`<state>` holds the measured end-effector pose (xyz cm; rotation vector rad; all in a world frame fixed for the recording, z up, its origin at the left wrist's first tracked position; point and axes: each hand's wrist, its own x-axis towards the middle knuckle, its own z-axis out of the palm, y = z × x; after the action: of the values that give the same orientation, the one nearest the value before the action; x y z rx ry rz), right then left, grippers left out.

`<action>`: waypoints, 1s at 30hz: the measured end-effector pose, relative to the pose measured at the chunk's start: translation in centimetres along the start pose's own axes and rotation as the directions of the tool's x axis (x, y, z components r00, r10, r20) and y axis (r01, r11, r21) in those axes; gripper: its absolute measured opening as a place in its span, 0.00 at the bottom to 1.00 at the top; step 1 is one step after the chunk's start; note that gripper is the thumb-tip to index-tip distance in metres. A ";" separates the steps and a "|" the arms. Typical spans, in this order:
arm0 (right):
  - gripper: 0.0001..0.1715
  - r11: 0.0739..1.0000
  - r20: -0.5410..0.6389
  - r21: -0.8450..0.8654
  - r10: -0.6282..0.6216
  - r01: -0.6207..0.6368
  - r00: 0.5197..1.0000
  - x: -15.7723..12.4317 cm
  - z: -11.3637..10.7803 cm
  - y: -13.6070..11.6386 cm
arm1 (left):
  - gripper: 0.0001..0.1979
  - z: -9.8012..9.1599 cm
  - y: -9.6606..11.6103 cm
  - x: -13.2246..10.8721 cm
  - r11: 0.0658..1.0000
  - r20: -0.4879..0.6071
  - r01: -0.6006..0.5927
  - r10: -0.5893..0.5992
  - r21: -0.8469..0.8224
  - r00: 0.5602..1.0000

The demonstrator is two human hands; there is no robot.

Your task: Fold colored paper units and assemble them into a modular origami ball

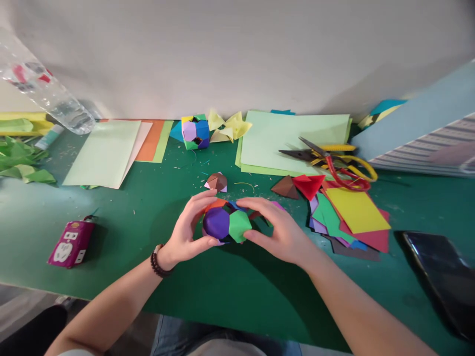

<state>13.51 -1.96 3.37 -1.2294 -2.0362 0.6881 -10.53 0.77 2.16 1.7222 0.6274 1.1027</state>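
Both hands hold a many-coloured folded-paper model point(217, 222) over the green table point(208, 291); purple and green faces are turned up, with orange and blue behind. Thumb and fingers of my left hand point(191, 230) are curved round its left side. On the right side my right hand point(276, 227) grips it by the green face, fingers over the top. Just beyond the model lies a small brown and pink folded piece point(216, 182). Brown point(285, 187) and red point(309, 186) folded pieces sit to the right. The far side of the model is partly hidden by the fingers.
Near the wall stand a finished-looking paper ball point(196, 132), pale sheets point(289, 133) and a tilted plastic bottle point(70, 111). Scissors point(334, 168) and coloured paper squares point(358, 210) lie right, beside a phone point(438, 277). A purple carton point(72, 244) is at left.
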 end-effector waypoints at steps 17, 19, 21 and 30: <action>0.25 0.994 -0.015 0.037 -0.098 0.098 0.995 -0.4 -1.0 -0.7 | 0.29 0.0 0.4 -0.2 0.975 0.040 -0.125 0.119 0.182 0.992; 0.26 0.991 -0.021 0.039 -0.125 0.125 0.992 -0.4 -1.1 -0.7 | 0.29 0.1 0.6 -0.2 0.967 0.040 -0.159 0.154 0.201 0.987; 0.26 0.985 -0.024 0.038 -0.165 0.166 0.986 -0.3 -1.2 -0.6 | 0.29 0.2 0.9 -0.3 0.950 0.045 -0.209 0.204 0.231 0.978; 0.27 0.954 -0.012 0.048 -0.295 0.296 0.955 -0.1 -1.7 -0.6 | 0.29 0.1 1.5 -0.6 0.874 0.097 -0.358 0.346 0.330 0.933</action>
<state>14.50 -2.17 4.84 -0.8710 -2.1271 0.5855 -10.80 -0.41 3.30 2.2195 0.5151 1.2641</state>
